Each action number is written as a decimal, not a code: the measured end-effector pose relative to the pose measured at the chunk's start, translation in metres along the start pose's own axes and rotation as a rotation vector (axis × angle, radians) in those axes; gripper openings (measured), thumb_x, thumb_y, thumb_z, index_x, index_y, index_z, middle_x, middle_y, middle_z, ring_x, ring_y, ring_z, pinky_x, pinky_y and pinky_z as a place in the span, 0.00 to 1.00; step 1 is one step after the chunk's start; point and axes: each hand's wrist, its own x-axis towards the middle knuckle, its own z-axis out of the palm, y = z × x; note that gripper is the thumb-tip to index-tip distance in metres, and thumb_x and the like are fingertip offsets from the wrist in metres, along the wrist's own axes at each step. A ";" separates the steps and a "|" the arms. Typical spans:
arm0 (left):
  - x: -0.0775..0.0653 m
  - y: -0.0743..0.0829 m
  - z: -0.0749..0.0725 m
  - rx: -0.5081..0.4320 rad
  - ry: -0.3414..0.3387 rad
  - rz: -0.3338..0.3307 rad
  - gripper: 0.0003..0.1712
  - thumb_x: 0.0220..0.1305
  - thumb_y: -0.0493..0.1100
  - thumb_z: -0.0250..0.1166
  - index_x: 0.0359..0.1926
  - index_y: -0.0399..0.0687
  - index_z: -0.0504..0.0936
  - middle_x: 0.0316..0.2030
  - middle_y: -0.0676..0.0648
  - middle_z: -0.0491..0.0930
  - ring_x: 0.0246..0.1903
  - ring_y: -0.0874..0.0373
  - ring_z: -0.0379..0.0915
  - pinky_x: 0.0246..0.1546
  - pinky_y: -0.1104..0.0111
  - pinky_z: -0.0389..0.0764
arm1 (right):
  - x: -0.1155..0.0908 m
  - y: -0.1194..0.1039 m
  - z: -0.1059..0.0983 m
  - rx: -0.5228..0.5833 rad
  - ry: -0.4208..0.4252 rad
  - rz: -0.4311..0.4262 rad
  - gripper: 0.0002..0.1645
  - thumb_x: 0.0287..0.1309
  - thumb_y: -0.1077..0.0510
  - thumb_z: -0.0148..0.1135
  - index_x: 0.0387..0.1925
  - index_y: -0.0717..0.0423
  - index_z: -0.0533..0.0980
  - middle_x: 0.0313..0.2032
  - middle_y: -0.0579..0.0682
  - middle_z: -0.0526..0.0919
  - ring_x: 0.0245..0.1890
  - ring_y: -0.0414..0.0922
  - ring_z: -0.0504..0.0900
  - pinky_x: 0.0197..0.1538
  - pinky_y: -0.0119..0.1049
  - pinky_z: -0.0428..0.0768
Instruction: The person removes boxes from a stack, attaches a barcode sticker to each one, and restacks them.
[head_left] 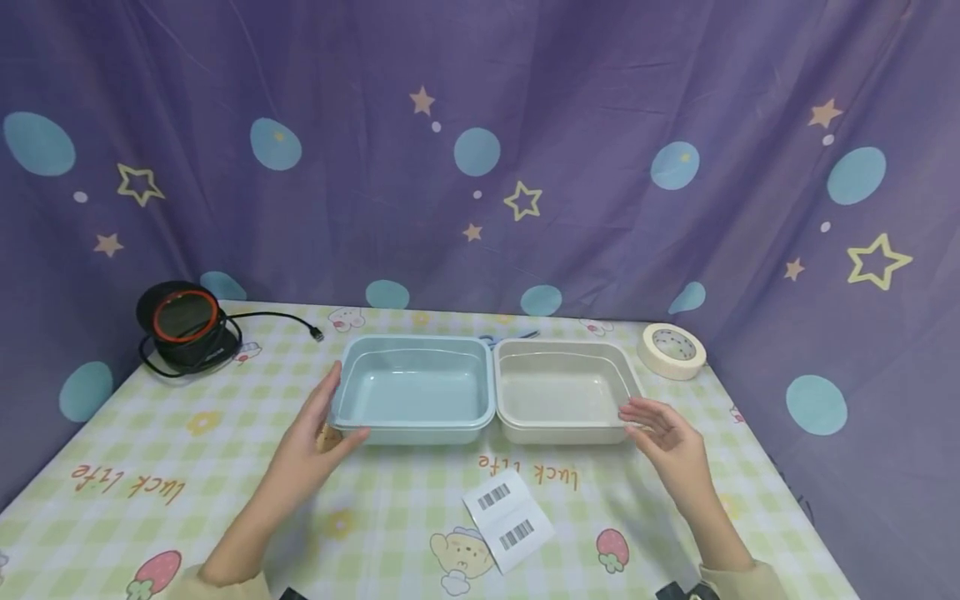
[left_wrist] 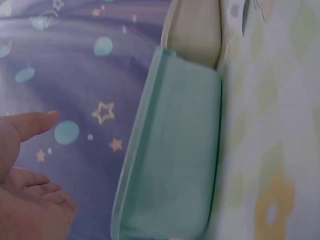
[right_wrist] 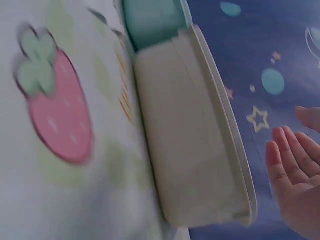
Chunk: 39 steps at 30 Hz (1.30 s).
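Two rectangular plastic containers stand side by side on the table: a light blue one (head_left: 420, 436) on the left and a white one (head_left: 562, 435) on the right, their rims meeting in the middle. Both show bare insides. My left hand (head_left: 313, 433) is beside the blue container's left end, thumb spread from the fingers, holding nothing. At the white container's front right corner my right hand (head_left: 667, 437) has its fingers extended and holds nothing. The wrist views show the left hand (left_wrist: 35, 190) and right hand (right_wrist: 300, 175) with gaps to the container walls.
A white sheet with two barcode labels (head_left: 508, 521) lies in front of the containers. Behind them, a blue-handled tool (head_left: 510, 337) is partly hidden. A tape roll (head_left: 672, 351) sits at the back right. At the back left stands a black device (head_left: 187, 325) with a USB cable (head_left: 277, 314).
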 end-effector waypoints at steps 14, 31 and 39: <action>-0.017 0.019 0.050 -0.249 0.053 0.295 0.40 0.60 0.28 0.65 0.72 0.46 0.62 0.70 0.48 0.64 0.64 0.69 0.67 0.61 0.76 0.75 | -0.018 0.003 0.050 -0.179 -0.579 0.137 0.23 0.57 0.56 0.67 0.51 0.64 0.76 0.44 0.58 0.85 0.42 0.38 0.84 0.44 0.24 0.84; -0.023 0.006 0.093 -0.284 -0.342 0.073 0.22 0.65 0.41 0.63 0.58 0.38 0.76 0.56 0.38 0.79 0.57 0.49 0.77 0.60 0.60 0.78 | -0.011 -0.005 0.093 -0.375 -0.588 0.312 0.14 0.48 0.53 0.73 0.32 0.57 0.79 0.26 0.44 0.79 0.28 0.37 0.74 0.30 0.23 0.74; -0.021 -0.001 0.107 -0.379 -0.433 -0.052 0.24 0.67 0.39 0.60 0.60 0.28 0.71 0.57 0.32 0.76 0.59 0.38 0.73 0.62 0.59 0.76 | -0.010 -0.009 0.106 -0.453 -0.572 0.337 0.17 0.43 0.51 0.76 0.29 0.56 0.77 0.23 0.45 0.75 0.24 0.40 0.69 0.25 0.25 0.66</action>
